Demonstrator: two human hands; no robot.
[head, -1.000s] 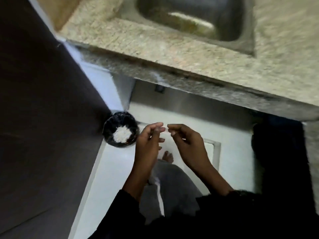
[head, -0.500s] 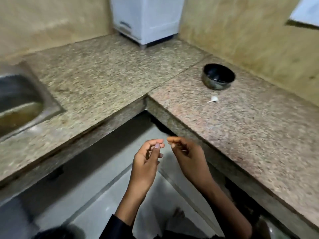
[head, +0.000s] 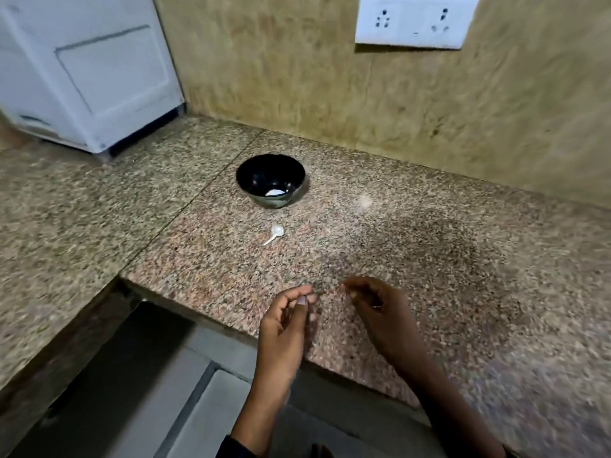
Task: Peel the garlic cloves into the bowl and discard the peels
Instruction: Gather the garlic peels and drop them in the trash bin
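Observation:
A black bowl (head: pixel 270 180) stands on the granite counter (head: pixel 413 259) with something white at its bottom. Just in front of the bowl lies a small white garlic piece with a thin tail (head: pixel 275 233). My left hand (head: pixel 287 320) hovers over the counter's front edge, fingers loosely curled, and I see nothing in it. My right hand (head: pixel 380 312) hangs beside it over the counter, fingers bent toward the thumb, and nothing shows between them. Both hands are well short of the bowl and the garlic piece.
A white appliance (head: pixel 86 77) stands at the back left corner. A white socket plate (head: pixel 416 21) is on the tan wall behind the counter. The counter turns a corner to the left, with floor tiles (head: pixel 198 408) below its edge.
My view has swung from a black bin on the floor up to the counter with the bowl. Both hands stay close together in front of me and now hover over the counter's edge.

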